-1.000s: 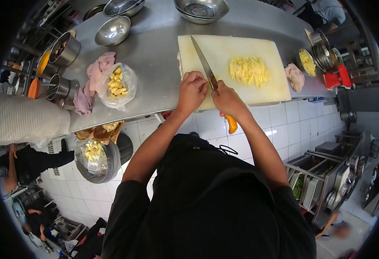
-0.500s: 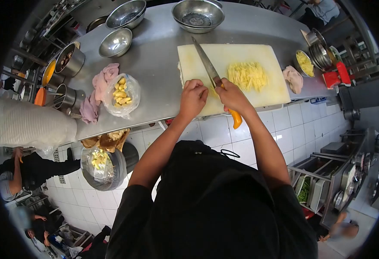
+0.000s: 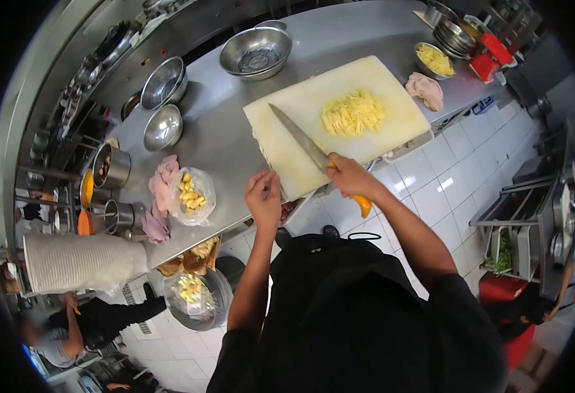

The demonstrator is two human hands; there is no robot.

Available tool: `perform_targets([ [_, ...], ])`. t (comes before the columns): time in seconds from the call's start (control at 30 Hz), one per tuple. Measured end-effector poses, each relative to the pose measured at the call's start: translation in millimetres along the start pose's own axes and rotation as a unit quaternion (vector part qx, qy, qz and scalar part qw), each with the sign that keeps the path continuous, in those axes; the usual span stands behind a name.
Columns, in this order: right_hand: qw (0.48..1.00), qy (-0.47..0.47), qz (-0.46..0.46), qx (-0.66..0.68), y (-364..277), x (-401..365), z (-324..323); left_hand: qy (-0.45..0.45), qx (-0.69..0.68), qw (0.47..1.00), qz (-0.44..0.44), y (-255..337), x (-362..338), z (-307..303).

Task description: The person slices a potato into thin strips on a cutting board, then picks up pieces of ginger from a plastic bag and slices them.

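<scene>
My right hand [image 3: 351, 177] is wrapped round the orange handle of a large kitchen knife [image 3: 298, 135]. Its blade slants across the near left part of a pale cutting board [image 3: 287, 173], tip toward the far left corner. By the board's near left edge, my left hand [image 3: 263, 195] has its fingers curled together; what they hold, if anything, is hidden. A pile of pale yellow shreds [image 3: 354, 112] lies on the board, right of the blade. Further left, a clear plastic bag [image 3: 200, 214] holds several peeled yellow pieces.
Steel bowls [image 3: 256, 54] stand along the back. Pink cloths [image 3: 161, 190] lie beside the bag. Stacked white containers [image 3: 81, 262] stand at the left. At the right are a bowl of yellow shreds [image 3: 434, 62] and a red device [image 3: 492, 59]. A lined bin [image 3: 199, 304] stands below; people are nearby.
The view has turned and shifted. My left hand has moved away from the knife, toward the board's near left edge. The knife stays in my right hand.
</scene>
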State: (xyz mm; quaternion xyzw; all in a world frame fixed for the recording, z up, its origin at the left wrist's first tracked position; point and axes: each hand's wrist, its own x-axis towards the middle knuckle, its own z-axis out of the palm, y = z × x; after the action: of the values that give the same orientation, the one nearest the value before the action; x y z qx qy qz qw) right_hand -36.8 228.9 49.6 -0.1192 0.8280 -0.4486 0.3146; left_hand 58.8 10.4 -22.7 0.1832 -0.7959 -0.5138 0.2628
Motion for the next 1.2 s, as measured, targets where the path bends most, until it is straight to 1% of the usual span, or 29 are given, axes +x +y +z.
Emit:
perform_targets([
  [0.1, 0.997, 0.05, 0.024, -0.053, 7, 10, -26, -0.025, -0.032, 0.999, -0.003, 0, -9, 1],
  [0.17, 0.977, 0.132, -0.047, -0.16, 33, 30, -38, -0.044, -0.033, 0.998, 0.013, -5, -10, 3],
  [0.2, 0.958, 0.173, -0.081, -0.213, 30, 31, -40, -0.051, -0.036, 0.998, 0.001, 2, -9, 2],
  [0.23, 0.961, 0.174, -0.048, -0.211, 29, 29, -44, -0.058, -0.039, 0.998, -0.011, 11, -9, 4],
  [0.27, 0.952, 0.201, -0.072, -0.219, 29, 25, -44, -0.063, -0.043, 0.997, -0.024, 18, -9, 6],
  [0.33, 0.931, 0.253, -0.117, -0.236, 26, 10, -41, -0.071, -0.021, 0.997, 0.012, 27, -2, 13],
  [0.37, 0.925, 0.273, -0.122, -0.236, 26, 5, -40, -0.074, -0.011, 0.997, 0.031, 32, 3, 18],
  [0.43, 0.911, 0.31, -0.134, -0.235, 27, -1, -37, -0.082, 0.016, 0.989, 0.119, 60, 16, 31],
  [0.47, 0.912, 0.316, -0.127, -0.229, 28, -4, -34, -0.085, 0.03, 0.983, 0.162, 72, 22, 40],
  [0.57, 0.914, 0.329, -0.112, -0.21, 33, -12, -29, -0.117, 0.063, 0.966, 0.222, 93, 38, 75],
  [0.63, 0.916, 0.331, -0.108, -0.197, 32, -20, -27, -0.148, 0.089, 0.954, 0.243, 98, 46, 95],
  [0.73, 0.911, 0.337, -0.14, -0.193, 42, -23, -23, -0.192, 0.129, 0.927, 0.296, 98, 56, 121],
  [0.8, 0.9, 0.343, -0.16, -0.214, 47, -22, -19, -0.22, 0.148, 0.906, 0.33, 99, 67, 136],
  [0.83, 0.897, 0.341, -0.167, -0.225, 48, -22, -16, -0.246, 0.179, 0.903, 0.304, 104, 75, 146],
  [0.87, 0.895, 0.335, -0.177, -0.235, 48, -23, -12, -0.236, 0.174, 0.904, 0.311, 104, 80, 156],
  [0.97, 0.9, 0.334, -0.167, -0.223, 46, -25, -12, -0.194, 0.154, 0.908, 0.338, 108, 103, 177],
  [1.07, 0.897, 0.352, -0.161, -0.211, 52, -30, -17, -0.2, 0.112, 0.924, 0.307, 116, 125, 152],
  [1.17, 0.893, 0.367, -0.16, -0.205, 62, -42, -25, -0.268, 0.175, 0.914, 0.25, 127, 132, 122],
  [1.2, 0.892, 0.367, -0.164, -0.205, 63, -46, -28, -0.282, 0.171, 0.901, 0.281, 122, 132, 120],
])
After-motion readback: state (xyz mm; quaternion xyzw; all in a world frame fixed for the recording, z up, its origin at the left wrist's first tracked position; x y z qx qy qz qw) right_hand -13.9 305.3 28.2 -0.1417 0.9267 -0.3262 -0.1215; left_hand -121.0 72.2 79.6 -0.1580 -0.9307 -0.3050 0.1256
